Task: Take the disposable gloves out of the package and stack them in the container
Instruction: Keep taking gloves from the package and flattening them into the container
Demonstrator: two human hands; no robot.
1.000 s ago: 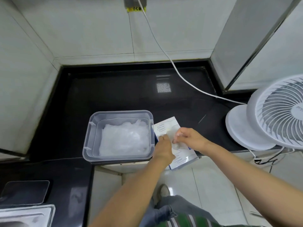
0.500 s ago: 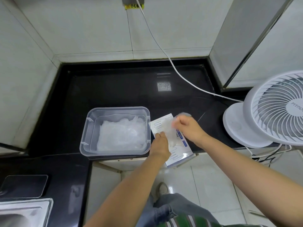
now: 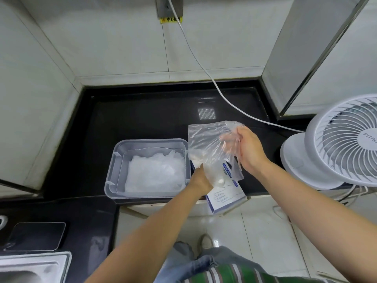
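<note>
A clear plastic glove [image 3: 206, 146] hangs in the air above the white and blue glove package [image 3: 226, 193], which lies at the counter's front edge. My right hand [image 3: 247, 149] pinches the glove's upper right part. My left hand [image 3: 201, 181] rests on the package, partly behind the glove, and how its fingers lie is hidden. Left of the package stands the grey translucent container [image 3: 116, 170] with a pile of clear gloves [image 3: 153, 174] inside.
A white fan [image 3: 342, 139] stands at the right, its white cable [image 3: 204, 68] running up to a wall socket. The black countertop [image 3: 142, 117] stretches behind the container. A steel sink [image 3: 30, 268] and a dark flat slab [image 3: 36, 235] sit at the lower left.
My right hand has risen up and to the right, pulling a glove out of the package so it now hangs spread in the air. My left hand stayed on the package.
</note>
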